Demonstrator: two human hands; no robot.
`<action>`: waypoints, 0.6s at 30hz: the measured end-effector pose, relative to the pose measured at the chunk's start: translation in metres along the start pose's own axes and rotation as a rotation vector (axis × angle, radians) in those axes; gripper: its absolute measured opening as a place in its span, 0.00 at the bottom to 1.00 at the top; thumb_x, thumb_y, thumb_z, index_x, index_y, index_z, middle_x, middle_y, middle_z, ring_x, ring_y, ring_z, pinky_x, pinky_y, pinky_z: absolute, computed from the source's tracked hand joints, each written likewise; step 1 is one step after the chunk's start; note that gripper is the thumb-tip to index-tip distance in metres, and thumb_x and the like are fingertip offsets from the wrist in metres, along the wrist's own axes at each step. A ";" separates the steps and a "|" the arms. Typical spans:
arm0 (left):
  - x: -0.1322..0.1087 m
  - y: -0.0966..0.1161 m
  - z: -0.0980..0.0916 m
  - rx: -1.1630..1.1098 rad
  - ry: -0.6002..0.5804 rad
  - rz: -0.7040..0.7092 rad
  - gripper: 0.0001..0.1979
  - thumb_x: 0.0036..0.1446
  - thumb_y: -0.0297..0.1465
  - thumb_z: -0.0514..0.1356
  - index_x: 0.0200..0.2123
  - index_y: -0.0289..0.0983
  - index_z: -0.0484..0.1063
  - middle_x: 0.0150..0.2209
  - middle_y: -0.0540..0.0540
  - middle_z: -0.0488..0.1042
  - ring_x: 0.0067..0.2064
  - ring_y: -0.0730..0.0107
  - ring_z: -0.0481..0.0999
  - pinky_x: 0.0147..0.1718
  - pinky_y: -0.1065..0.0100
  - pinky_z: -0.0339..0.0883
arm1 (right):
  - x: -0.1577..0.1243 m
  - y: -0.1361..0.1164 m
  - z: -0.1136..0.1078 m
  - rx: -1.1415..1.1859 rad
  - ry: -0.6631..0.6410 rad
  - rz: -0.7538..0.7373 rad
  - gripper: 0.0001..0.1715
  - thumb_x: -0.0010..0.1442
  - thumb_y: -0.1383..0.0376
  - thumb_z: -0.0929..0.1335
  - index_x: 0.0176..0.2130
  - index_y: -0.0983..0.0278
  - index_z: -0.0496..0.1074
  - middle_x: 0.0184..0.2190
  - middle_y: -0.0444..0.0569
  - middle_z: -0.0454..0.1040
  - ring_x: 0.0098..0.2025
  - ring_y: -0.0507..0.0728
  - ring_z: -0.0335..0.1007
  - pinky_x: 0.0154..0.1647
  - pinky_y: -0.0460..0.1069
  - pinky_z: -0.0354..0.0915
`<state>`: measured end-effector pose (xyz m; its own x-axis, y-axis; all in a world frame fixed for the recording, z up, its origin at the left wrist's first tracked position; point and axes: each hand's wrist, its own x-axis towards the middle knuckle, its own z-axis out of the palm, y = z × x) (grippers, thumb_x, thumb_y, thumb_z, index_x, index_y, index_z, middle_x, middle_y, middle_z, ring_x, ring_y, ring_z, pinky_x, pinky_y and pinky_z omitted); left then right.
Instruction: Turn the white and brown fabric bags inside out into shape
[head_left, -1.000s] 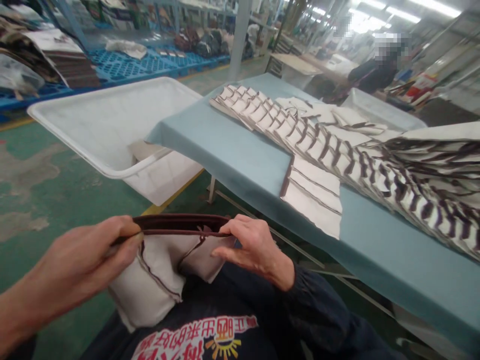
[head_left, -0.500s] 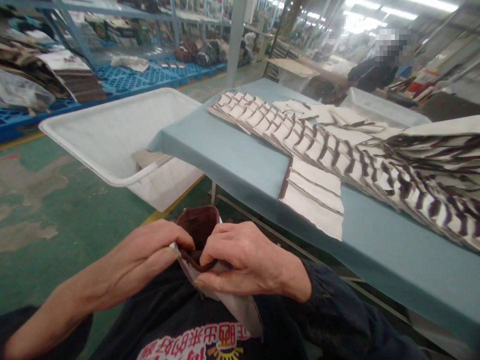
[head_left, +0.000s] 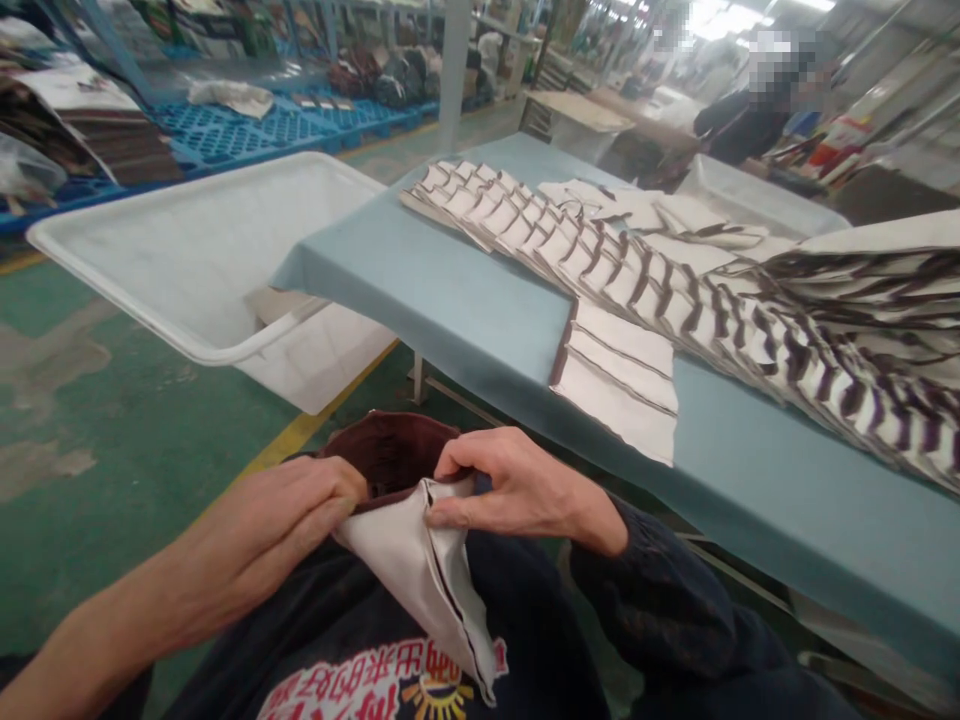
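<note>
Between my hands is a cream fabric piece point(head_left: 397, 540) with a dark maroon inside, held open at its top like a pouch. My left hand point(head_left: 300, 510) pinches the left part of its dark-edged rim. On the right side, my right hand point(head_left: 525, 490) grips the rim near a dark-lined seam, thumb outside and fingers within. The lower corner of the piece hangs in front of my printed dark top. Its exact kind I cannot make out. A similar flat cream piece point(head_left: 619, 380) with dark lines lies on the table beyond my right hand.
A long overlapping row of cream and brown pieces point(head_left: 600, 250) runs along the blue-covered table point(head_left: 360, 260). Left of it stands a large white plastic tub point(head_left: 187, 230). Stacked pieces point(head_left: 885, 290) lie at the right. A person point(head_left: 750, 110) is in the background.
The pouch-like piece has opened wider and turned, showing more of its cream outside. My right hand has shifted right along the rim. The camera view has moved slightly.
</note>
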<state>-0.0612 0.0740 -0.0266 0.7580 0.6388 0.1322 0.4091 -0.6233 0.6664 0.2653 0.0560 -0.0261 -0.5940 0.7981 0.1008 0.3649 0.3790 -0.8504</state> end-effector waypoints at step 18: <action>0.024 0.015 -0.008 -0.410 -0.131 -0.099 0.13 0.77 0.35 0.67 0.36 0.42 0.85 0.29 0.54 0.83 0.29 0.70 0.77 0.34 0.73 0.71 | 0.019 -0.018 0.015 0.135 -0.083 -0.073 0.15 0.74 0.56 0.81 0.41 0.59 0.77 0.34 0.38 0.77 0.34 0.51 0.71 0.38 0.48 0.65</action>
<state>-0.0405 0.0838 -0.0079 0.7942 0.6072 -0.0234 0.2676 -0.3150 0.9106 0.2362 0.0570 -0.0165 -0.6743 0.7274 0.1270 0.2219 0.3636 -0.9047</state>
